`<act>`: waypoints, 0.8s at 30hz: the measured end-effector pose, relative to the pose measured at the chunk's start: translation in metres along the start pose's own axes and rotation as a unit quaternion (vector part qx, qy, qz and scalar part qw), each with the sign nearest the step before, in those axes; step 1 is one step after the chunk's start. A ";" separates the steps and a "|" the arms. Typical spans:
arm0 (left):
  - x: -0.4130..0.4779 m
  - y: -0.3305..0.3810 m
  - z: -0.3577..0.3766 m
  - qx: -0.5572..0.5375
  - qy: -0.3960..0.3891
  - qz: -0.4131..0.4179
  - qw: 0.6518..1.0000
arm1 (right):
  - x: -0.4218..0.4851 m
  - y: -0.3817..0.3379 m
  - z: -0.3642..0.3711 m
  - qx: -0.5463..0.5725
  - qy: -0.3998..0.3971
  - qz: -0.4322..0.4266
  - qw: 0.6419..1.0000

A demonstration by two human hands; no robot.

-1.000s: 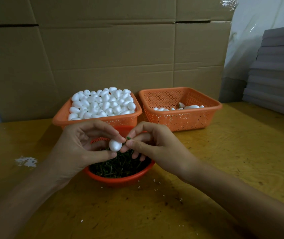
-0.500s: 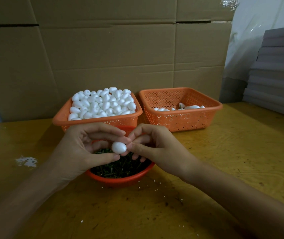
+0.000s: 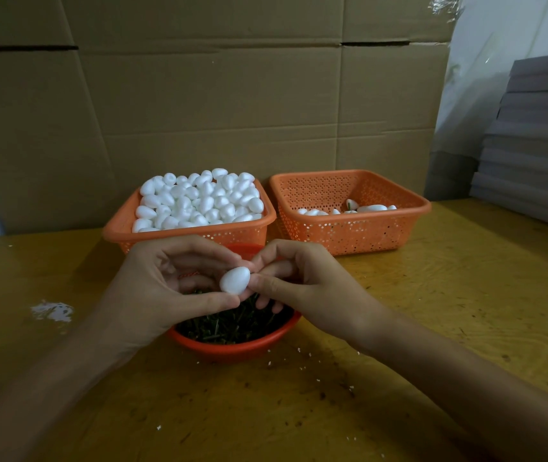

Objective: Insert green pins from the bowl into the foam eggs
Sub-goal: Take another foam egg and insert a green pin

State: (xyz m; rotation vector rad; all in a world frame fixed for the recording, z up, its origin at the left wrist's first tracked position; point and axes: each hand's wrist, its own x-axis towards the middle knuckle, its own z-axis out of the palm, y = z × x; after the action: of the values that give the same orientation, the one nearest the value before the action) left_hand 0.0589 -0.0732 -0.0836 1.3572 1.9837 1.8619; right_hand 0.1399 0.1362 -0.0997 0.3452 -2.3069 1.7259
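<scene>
1. Surface: we work on a yellow-brown wooden bench [image 3: 432, 295]. Its top is scuffed and marked with dark specks. White crumbs [image 3: 299, 358] lie scattered just in front of the bowl, and a white patch [image 3: 52, 311] sits near the left edge.
2. Room: a wall of brown cardboard sheets [image 3: 216, 111] stands along the far edge of the bench. At far right, a stack of grey sheets [image 3: 539, 145] rises beside a pale wall [image 3: 485, 45].
3. Bowl: a red bowl [image 3: 232, 350] sits near the centre and holds a loose mass of green pins [image 3: 232, 323].
4. Left basket: an orange perforated basket [image 3: 119, 228] stands just behind the bowl, heaped with white loose eggs [image 3: 199, 201].
5. Right basket: a second orange basket [image 3: 349, 231] stands just beside the first, to its right. A few finished eggs [image 3: 370, 208] lie on its floor.
6. Task item: one foam egg [image 3: 235, 280] is held in the air above the bowl, between both hands.
7. Left hand [image 3: 152, 288]: the thumb and the curled fingers grip the egg from its left side.
8. Right hand [image 3: 309, 288]: the thumb and forefinger are drawn narrow and pinch the egg's right end. We cannot tell whether a pin lies between them.
</scene>
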 end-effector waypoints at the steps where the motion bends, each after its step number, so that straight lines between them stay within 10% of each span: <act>1: 0.000 0.000 0.000 0.001 0.001 0.001 1.000 | 0.000 0.000 0.000 0.002 0.001 0.001 1.000; 24: 0.001 -0.001 -0.002 -0.024 0.025 -0.026 0.999 | 0.001 0.003 -0.001 0.010 -0.005 -0.019 1.000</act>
State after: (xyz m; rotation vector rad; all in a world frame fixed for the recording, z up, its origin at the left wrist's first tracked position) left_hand 0.0565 -0.0738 -0.0836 1.2445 1.9636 1.9267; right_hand 0.1381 0.1382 -0.1017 0.3995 -2.2754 1.7334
